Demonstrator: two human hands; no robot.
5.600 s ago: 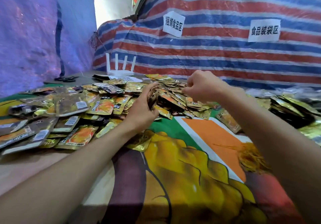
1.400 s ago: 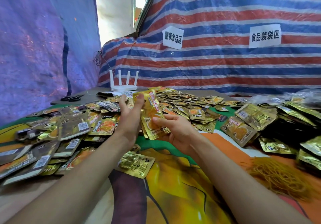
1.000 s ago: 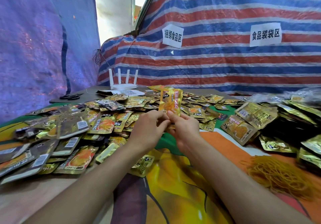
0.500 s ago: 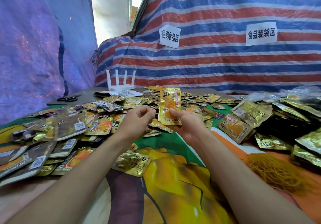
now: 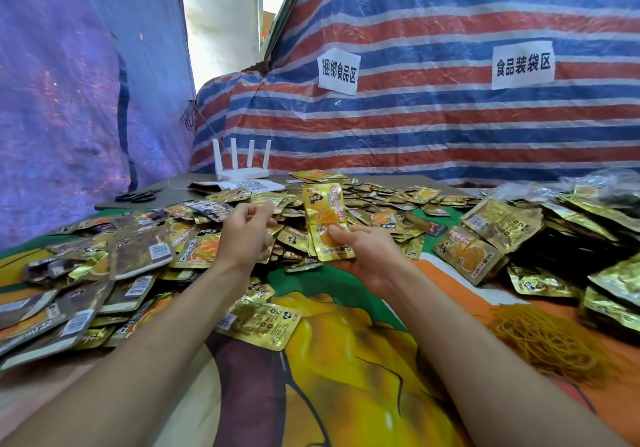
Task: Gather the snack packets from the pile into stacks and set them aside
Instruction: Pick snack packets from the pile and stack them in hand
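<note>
So the striped tarp (image 5: 433,127) filled the whole background past both hands, with a blue tarp (image 5: 69,100) off beyond the left hand. Under the forearms was a printed cloth (image 5: 346,360), all yellow, orange and green.

The pile of snack packets (image 5: 138,249) was huge. It spread from well out to the left of the left hand (image 5: 246,235), round behind it and on past the right hand (image 5: 370,256). To the right of the right hand sat the gathered stacks (image 5: 498,224), shiny gold ones, some leaning on each other. Nearer to me than those, right of the right forearm, was a tangly heap of rubber bands (image 5: 540,339).

The right hand was palm up, gripping a small stack of packets (image 5: 325,218) by the bottom end, thumb on the front, so it stood upright above the pile. The left hand hovered just left of it, fingers loosely curled, holding nothing as far as I could see.

A loose packet (image 5: 263,322) lay flat between the two forearms. Way behind the left hand were a white router (image 5: 242,169) and, left of that, scissors (image 5: 138,196).
</note>
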